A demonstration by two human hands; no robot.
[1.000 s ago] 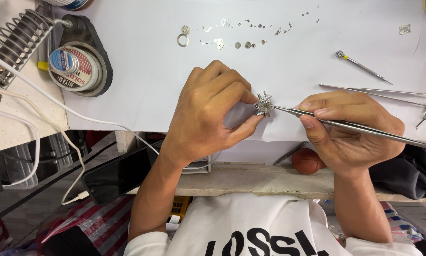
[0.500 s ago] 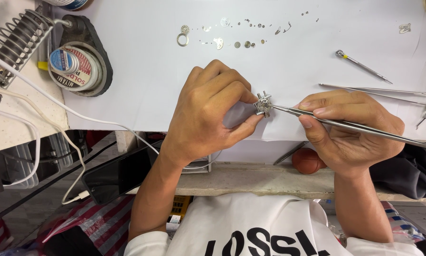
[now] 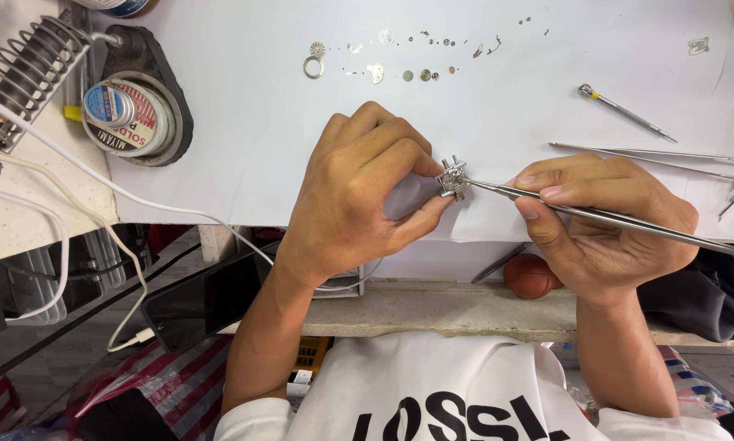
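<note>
1. Head view is looking down on a white sheet of paper [image 3: 244, 155] that is covering the bench, and both hands are working at its near edge.
2. The left hand [image 3: 359, 196] is pinching a small metal mechanism [image 3: 452, 178] between thumb and fingertips. The fingers are curling closed around it, which appears to be keeping the part steady and raised just above the paper.
3. The right hand [image 3: 604, 224] is gripping long steel tweezers [image 3: 596, 214] the way a pen is held, thumb and forefinger closing on the shaft. The tips are touching the mechanism from its right side; whether they are clamping anything is too small to tell.
4. The heels of both hands are sitting near the bench edge, probably for support during fine work.
5. A row of tiny gears and loose parts [image 3: 400, 61] is lying along the far side of the paper, well apart from the hands, seemingly laid out so each piece is staying visible against the white.
6. A small screwdriver [image 3: 624, 110] and spare tweezers [image 3: 645, 153] are lying to the right, near the right hand.
7. A coiled iron stand [image 3: 24, 77] and a solder spool [image 3: 126, 114] are sitting at the far left, beside the paper and well apart from the mechanism.
</note>
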